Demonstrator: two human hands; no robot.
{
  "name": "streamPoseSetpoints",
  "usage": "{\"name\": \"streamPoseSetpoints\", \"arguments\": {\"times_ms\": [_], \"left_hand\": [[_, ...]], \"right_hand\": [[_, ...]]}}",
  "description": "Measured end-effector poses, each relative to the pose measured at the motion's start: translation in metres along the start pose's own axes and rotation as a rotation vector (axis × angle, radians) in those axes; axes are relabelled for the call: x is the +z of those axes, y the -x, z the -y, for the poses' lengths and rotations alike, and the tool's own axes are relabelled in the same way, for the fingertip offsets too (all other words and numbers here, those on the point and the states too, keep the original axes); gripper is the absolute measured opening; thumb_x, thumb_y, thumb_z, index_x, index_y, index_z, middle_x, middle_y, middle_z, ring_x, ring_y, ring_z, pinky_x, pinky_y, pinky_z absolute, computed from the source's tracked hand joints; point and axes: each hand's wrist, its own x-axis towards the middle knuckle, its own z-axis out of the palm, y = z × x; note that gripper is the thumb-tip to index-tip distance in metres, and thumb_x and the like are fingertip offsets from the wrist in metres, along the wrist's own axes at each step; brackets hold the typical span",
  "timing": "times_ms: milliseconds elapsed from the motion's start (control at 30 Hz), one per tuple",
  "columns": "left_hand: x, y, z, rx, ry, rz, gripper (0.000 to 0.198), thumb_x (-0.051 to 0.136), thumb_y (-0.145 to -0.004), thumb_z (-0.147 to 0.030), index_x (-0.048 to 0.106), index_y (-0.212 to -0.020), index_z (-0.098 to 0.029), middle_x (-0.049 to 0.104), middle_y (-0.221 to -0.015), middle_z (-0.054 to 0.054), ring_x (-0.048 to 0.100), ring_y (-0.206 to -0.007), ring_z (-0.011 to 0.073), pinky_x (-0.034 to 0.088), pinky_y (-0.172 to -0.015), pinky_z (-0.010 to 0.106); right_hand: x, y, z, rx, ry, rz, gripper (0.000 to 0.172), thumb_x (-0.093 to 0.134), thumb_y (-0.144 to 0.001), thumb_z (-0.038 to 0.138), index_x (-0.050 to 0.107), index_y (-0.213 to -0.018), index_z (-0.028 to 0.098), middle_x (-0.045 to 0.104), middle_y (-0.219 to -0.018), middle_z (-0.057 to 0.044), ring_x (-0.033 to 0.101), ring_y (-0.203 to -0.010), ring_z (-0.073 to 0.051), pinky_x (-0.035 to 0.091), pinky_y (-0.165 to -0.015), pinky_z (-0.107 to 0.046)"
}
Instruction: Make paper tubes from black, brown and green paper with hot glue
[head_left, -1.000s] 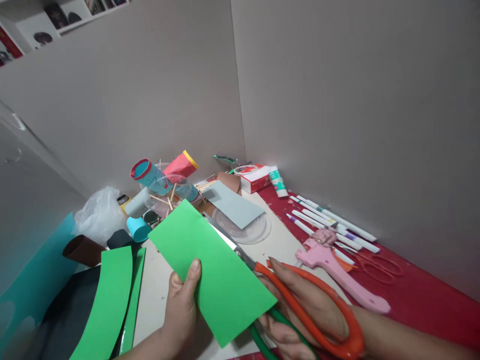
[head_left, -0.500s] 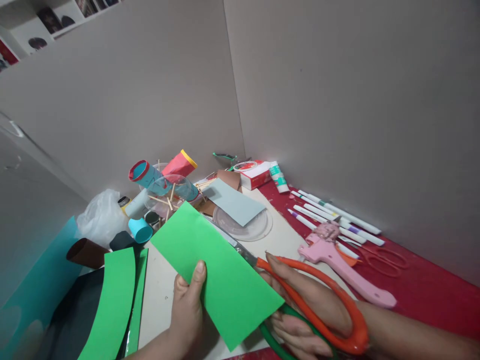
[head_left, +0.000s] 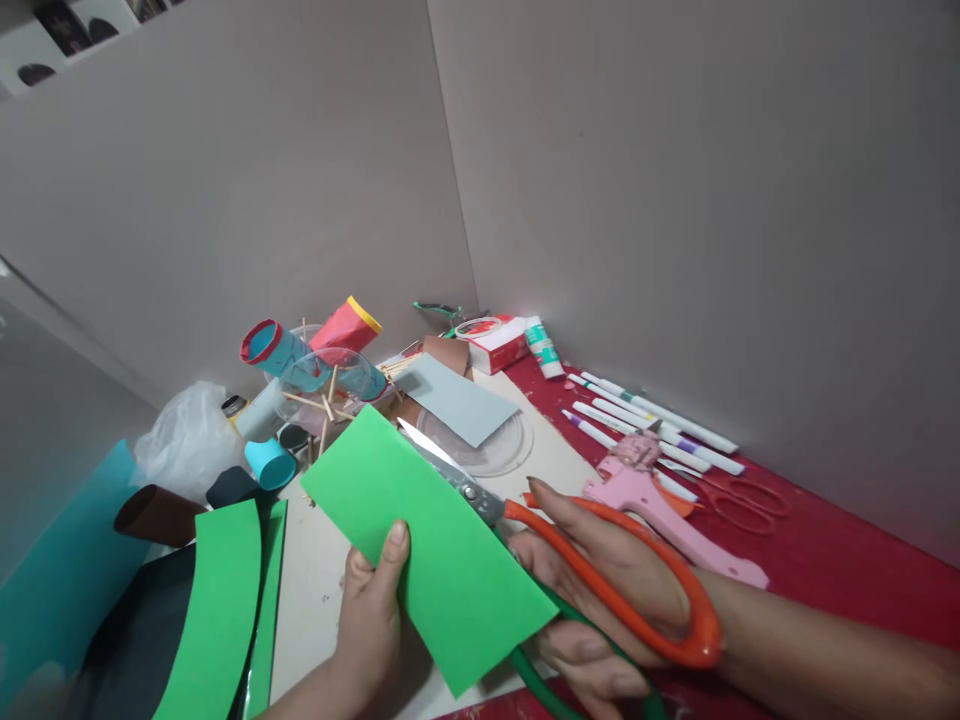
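Observation:
My left hand (head_left: 373, 595) pinches a bright green rectangle of craft paper (head_left: 427, 540) by its near left edge, thumb on top. My right hand (head_left: 600, 580) holds large scissors (head_left: 471, 492) with one orange and one green handle. Along the far right edge of the paper lies one silver blade, pointing up and left. The handles are spread apart, and the green one is partly under the paper. Where the other blade sits is hidden by the green sheet. Both hands are above the white board (head_left: 307, 620).
Left are green strips (head_left: 217, 600), black sheets, a brown tube (head_left: 157, 515) and a plastic bag (head_left: 184, 440). Behind stand decorated tubes (head_left: 277, 355), sticks and a grey card (head_left: 457, 398). Right lie markers (head_left: 652, 410), a pink glue gun (head_left: 660, 510), red scissors (head_left: 750, 500) and a glue stick (head_left: 543, 348).
The scissors have shifted, so more of the silver blade and its pivot show beside the paper's edge. My left hand keeps the same hold. The view has turned slightly.

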Motion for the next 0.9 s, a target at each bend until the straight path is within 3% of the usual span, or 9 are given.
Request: {"name": "streamPoseSetpoints", "arguments": {"times_ms": [133,267,533,733,900], "left_hand": [[-0.002,-0.004,-0.003,0.025,-0.047,0.026,0.036,0.076,-0.077,-0.036,0.066,-0.105,-0.015,0.076,-0.098,0.01,0.072,-0.079,0.0238,0.058,-0.076,0.039],[-0.001,-0.004,-0.001,0.024,-0.075,0.049,0.031,0.074,-0.079,-0.035,0.067,-0.102,-0.016,0.076,-0.099,0.009,0.072,-0.083,0.0232,0.057,-0.08,0.037],[0.004,-0.001,0.005,-0.011,-0.034,0.066,0.034,0.081,-0.071,-0.035,0.07,-0.096,-0.014,0.077,-0.091,0.008,0.073,-0.082,0.0262,0.059,-0.078,0.039],[0.002,-0.002,0.006,0.0,-0.041,0.096,0.034,0.08,-0.072,-0.035,0.071,-0.097,-0.014,0.077,-0.093,0.009,0.073,-0.081,0.0248,0.059,-0.08,0.039],[0.002,0.0,0.008,0.015,-0.069,0.117,0.034,0.078,-0.073,-0.037,0.071,-0.098,-0.015,0.077,-0.094,0.01,0.073,-0.08,0.0251,0.058,-0.079,0.038]], "right_hand": [[0.001,0.0,0.002,-0.024,0.011,-0.024,0.075,0.008,-0.084,0.081,0.052,-0.073,0.021,0.053,-0.046,0.001,0.046,-0.032,-0.012,0.046,-0.038,-0.024],[-0.002,-0.004,-0.002,-0.11,0.082,-0.055,0.065,0.028,-0.086,0.077,0.053,-0.07,0.019,0.051,-0.045,0.002,0.045,-0.03,-0.01,0.05,-0.037,-0.026],[0.006,-0.009,-0.001,-0.155,0.13,-0.131,0.06,0.037,-0.087,0.072,0.049,-0.063,0.018,0.053,-0.043,0.002,0.041,-0.026,-0.009,0.041,-0.027,-0.018],[0.004,-0.01,-0.008,-0.161,0.163,-0.047,0.075,0.022,-0.09,0.074,0.046,-0.047,0.017,0.033,-0.033,0.006,0.031,-0.021,-0.006,0.044,-0.028,-0.019],[0.01,-0.009,-0.009,-0.131,0.199,-0.131,0.073,0.032,-0.086,0.076,0.052,-0.051,0.016,0.041,-0.037,0.004,0.039,-0.025,-0.007,0.033,-0.025,-0.015]]}}
